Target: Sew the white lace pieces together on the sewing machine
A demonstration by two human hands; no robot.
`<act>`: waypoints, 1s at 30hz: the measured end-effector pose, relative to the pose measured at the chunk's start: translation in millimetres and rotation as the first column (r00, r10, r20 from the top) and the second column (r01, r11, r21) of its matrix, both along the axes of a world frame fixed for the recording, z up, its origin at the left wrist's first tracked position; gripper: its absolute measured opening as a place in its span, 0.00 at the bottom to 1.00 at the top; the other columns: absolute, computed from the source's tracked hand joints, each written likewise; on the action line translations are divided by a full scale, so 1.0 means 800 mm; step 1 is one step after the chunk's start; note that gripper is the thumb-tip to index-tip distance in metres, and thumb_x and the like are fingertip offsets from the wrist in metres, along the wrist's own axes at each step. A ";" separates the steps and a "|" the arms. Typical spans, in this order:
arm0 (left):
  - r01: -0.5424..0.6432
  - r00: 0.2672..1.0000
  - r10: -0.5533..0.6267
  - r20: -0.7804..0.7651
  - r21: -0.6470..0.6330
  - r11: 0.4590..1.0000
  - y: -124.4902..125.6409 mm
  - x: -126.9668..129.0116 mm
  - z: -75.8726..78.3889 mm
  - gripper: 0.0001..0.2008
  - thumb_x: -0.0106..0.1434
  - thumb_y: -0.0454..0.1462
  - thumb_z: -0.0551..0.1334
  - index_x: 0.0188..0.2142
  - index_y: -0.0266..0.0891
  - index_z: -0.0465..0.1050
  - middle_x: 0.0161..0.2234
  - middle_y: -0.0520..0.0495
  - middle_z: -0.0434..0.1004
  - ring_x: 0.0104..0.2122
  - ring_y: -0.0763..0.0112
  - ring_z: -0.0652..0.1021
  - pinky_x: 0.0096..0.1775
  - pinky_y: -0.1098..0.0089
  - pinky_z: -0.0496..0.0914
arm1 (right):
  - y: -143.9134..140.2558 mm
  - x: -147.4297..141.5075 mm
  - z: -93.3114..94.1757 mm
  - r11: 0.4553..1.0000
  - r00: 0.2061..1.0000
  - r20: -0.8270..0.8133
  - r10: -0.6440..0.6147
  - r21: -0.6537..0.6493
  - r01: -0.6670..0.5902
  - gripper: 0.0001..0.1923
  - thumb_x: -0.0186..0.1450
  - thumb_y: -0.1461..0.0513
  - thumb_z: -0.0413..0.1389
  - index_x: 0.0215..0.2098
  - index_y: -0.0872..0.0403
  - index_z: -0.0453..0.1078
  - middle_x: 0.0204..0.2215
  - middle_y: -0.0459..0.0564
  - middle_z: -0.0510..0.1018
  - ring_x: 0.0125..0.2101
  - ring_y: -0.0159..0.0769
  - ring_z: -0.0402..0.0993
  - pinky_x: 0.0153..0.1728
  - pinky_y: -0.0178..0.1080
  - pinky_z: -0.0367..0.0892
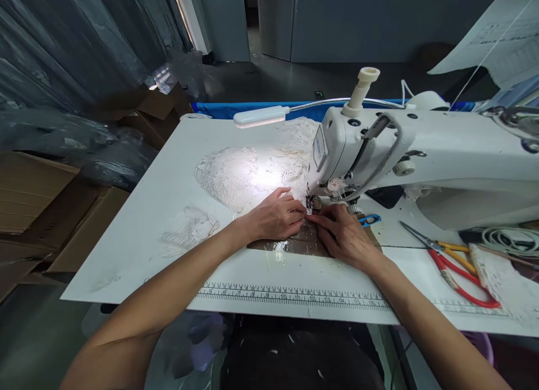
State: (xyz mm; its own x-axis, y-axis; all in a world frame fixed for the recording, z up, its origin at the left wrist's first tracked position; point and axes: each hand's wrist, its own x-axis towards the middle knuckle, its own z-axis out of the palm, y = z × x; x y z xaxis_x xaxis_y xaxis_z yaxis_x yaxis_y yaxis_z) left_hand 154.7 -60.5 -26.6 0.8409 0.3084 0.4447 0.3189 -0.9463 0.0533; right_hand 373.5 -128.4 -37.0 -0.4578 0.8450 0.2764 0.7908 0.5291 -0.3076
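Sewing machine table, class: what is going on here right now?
A person sits at a white sewing machine with both hands flat on white lace fabric. The left hand and right hand press the lace close to the needle area, fingertips almost meeting. A small lamp lights the lace. Red-handled scissors lie on the table, to the right.

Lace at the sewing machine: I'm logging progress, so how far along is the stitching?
Done, apparently: much lace already lies spread behind the needle under the lamp. In hand: the left hand and right hand press the lace edge flat at the sewing machine needle. Left: little lace shows before the needle; another piece lies aside.
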 end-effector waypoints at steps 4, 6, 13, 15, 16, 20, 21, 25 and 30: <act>-0.006 1.000 0.006 -0.026 0.014 1.000 0.000 -0.001 0.002 0.11 0.67 0.34 0.54 0.36 0.39 0.76 0.41 0.47 0.77 0.34 0.71 0.76 0.56 0.51 0.63 | -0.001 -0.006 0.003 1.000 0.999 0.032 -0.023 0.009 0.022 0.20 0.68 0.62 0.46 0.55 0.51 0.71 0.41 0.60 0.71 0.42 0.48 0.66 0.40 0.51 0.66; -0.011 0.999 0.011 -0.039 0.015 1.000 0.003 -0.001 0.002 0.12 0.68 0.34 0.53 0.38 0.38 0.76 0.42 0.46 0.77 0.35 0.70 0.76 0.56 0.51 0.63 | 0.000 -0.008 0.002 0.999 0.998 0.049 -0.038 0.015 0.038 0.20 0.68 0.62 0.46 0.55 0.52 0.69 0.40 0.60 0.71 0.42 0.48 0.66 0.40 0.51 0.65; -0.015 0.995 0.015 -0.094 0.000 1.000 0.010 -0.001 0.001 0.13 0.70 0.36 0.51 0.41 0.35 0.75 0.46 0.40 0.73 0.39 0.65 0.76 0.52 0.52 0.66 | 0.003 -0.014 -0.001 0.997 0.993 0.082 -0.082 0.012 0.081 0.20 0.67 0.64 0.47 0.55 0.54 0.69 0.39 0.61 0.72 0.43 0.51 0.67 0.41 0.52 0.65; -0.015 0.994 0.013 -0.105 -0.012 1.000 0.012 -0.001 0.003 0.13 0.70 0.36 0.51 0.42 0.34 0.74 0.46 0.40 0.73 0.40 0.64 0.76 0.49 0.53 0.67 | 0.002 -0.014 0.000 0.997 0.995 0.070 -0.077 0.000 0.077 0.20 0.67 0.64 0.47 0.54 0.55 0.69 0.40 0.62 0.72 0.43 0.51 0.67 0.40 0.52 0.66; -0.015 0.994 0.013 -0.110 -0.017 1.000 0.012 -0.001 0.003 0.13 0.70 0.37 0.51 0.43 0.35 0.74 0.46 0.40 0.72 0.40 0.64 0.76 0.48 0.54 0.68 | 0.002 -0.013 0.002 0.997 0.995 0.059 -0.079 -0.015 0.080 0.20 0.67 0.63 0.47 0.55 0.54 0.69 0.41 0.62 0.72 0.43 0.51 0.68 0.39 0.51 0.67; -0.033 0.989 0.031 -0.141 -0.008 0.999 0.014 -0.001 0.005 0.14 0.70 0.38 0.51 0.46 0.35 0.72 0.45 0.39 0.72 0.40 0.63 0.76 0.49 0.53 0.68 | 0.004 0.001 0.012 0.983 0.987 -0.090 -0.132 -0.139 0.118 0.18 0.68 0.59 0.46 0.52 0.51 0.71 0.46 0.58 0.73 0.41 0.46 0.72 0.38 0.47 0.69; -0.040 0.988 0.039 -0.152 0.000 0.999 0.015 -0.001 0.005 0.15 0.70 0.39 0.51 0.47 0.34 0.72 0.45 0.39 0.72 0.40 0.63 0.76 0.50 0.52 0.67 | 0.006 0.006 0.017 0.976 0.978 -0.143 -0.151 -0.179 0.125 0.17 0.69 0.58 0.46 0.50 0.51 0.72 0.45 0.57 0.74 0.40 0.45 0.73 0.39 0.45 0.69; -0.057 0.981 0.061 -0.184 0.024 0.998 0.015 -0.001 0.006 0.16 0.70 0.40 0.51 0.48 0.33 0.71 0.45 0.39 0.71 0.37 0.64 0.75 0.51 0.51 0.67 | 0.017 0.030 0.029 0.949 0.957 -0.237 -0.166 -0.303 0.089 0.17 0.70 0.56 0.44 0.44 0.50 0.73 0.38 0.51 0.78 0.39 0.42 0.74 0.38 0.41 0.70; -0.063 0.986 0.063 -0.157 0.005 0.998 0.015 -0.001 0.006 0.15 0.69 0.40 0.51 0.46 0.34 0.71 0.45 0.39 0.71 0.37 0.64 0.74 0.51 0.48 0.67 | 0.030 0.037 0.018 0.956 0.961 -0.206 -0.186 -0.263 0.129 0.19 0.70 0.55 0.42 0.39 0.52 0.72 0.34 0.52 0.77 0.39 0.46 0.73 0.36 0.44 0.70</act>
State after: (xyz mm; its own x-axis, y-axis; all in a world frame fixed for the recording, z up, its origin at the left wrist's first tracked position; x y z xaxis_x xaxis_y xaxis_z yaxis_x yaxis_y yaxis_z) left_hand 153.9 -48.4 -21.7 0.8791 0.3632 0.3086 0.3825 -0.9240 -0.0021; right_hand 403.3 -104.3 -22.9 -0.2627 0.9557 0.1328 0.7525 0.2890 -0.5918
